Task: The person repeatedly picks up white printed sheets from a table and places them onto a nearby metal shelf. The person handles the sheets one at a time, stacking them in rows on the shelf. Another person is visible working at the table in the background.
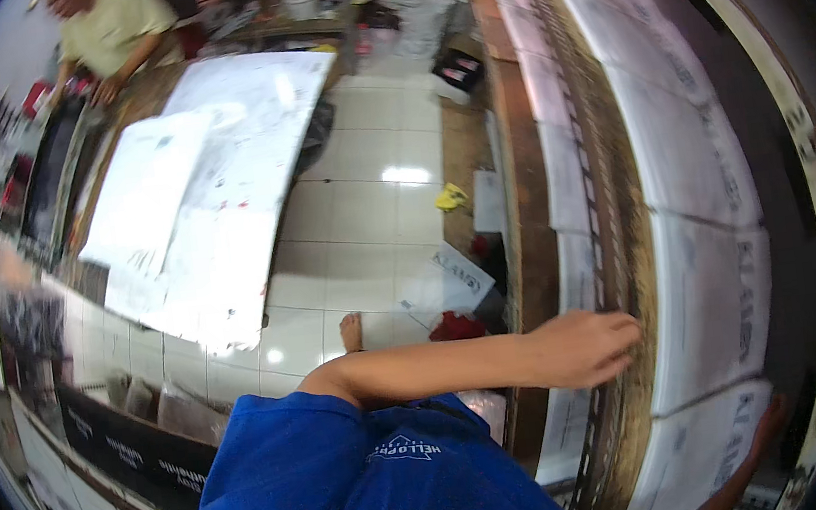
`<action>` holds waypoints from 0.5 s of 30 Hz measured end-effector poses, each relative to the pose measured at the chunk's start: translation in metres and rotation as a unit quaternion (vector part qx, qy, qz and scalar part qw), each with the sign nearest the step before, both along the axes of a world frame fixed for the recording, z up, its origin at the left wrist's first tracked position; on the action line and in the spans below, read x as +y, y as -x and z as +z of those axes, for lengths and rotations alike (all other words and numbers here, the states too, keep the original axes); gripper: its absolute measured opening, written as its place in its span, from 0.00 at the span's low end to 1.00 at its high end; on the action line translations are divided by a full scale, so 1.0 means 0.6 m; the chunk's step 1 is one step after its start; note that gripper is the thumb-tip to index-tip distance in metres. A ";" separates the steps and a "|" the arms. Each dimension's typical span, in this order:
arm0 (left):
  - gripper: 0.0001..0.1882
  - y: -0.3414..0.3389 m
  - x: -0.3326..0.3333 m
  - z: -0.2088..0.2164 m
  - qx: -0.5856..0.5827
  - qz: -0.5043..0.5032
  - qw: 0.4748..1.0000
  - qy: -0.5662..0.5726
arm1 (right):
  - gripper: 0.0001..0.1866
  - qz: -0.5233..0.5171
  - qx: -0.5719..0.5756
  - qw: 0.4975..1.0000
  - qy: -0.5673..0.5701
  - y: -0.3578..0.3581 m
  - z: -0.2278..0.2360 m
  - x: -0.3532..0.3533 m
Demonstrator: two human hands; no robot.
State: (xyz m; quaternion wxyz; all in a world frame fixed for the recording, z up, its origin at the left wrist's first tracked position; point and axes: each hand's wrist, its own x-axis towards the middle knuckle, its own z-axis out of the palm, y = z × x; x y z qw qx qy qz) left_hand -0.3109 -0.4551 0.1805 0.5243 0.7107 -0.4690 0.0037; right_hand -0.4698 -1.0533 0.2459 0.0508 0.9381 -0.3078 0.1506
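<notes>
A row of white flat pieces (704, 307), which look like cloth with dark printed lettering, lies along a long bench on the right. My left arm reaches across my body, and my left hand (588, 348) is over the bench's wooden inner edge (633, 375). Its fingers are curled; whatever they may hold is hidden. At the outer edge of the nearest white piece (697, 454) is my right hand (771, 420), dark and partly hidden. Its fingers do not show clearly.
A second row of white pieces (565, 172) lies along a lower shelf. A large white-topped table (248, 172) stands left, with a person (116, 36) beyond it. A yellow cloth (450, 197), a printed white sheet (461, 277) and a red bundle (456, 326) lie near the bench's foot.
</notes>
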 end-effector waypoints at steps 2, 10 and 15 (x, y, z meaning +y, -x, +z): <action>0.16 -0.031 0.096 -0.037 0.012 0.112 0.994 0.004 | 0.12 0.065 -0.021 0.998 -0.016 -0.093 0.032 0.066; 0.19 -0.036 0.520 -0.165 0.051 0.549 0.817 -0.168 | 0.10 0.400 -0.038 0.908 -0.120 -0.384 0.115 0.565; 0.23 -0.002 0.662 -0.218 0.035 0.676 0.688 -0.261 | 0.08 0.562 0.012 0.807 -0.182 -0.514 0.110 0.880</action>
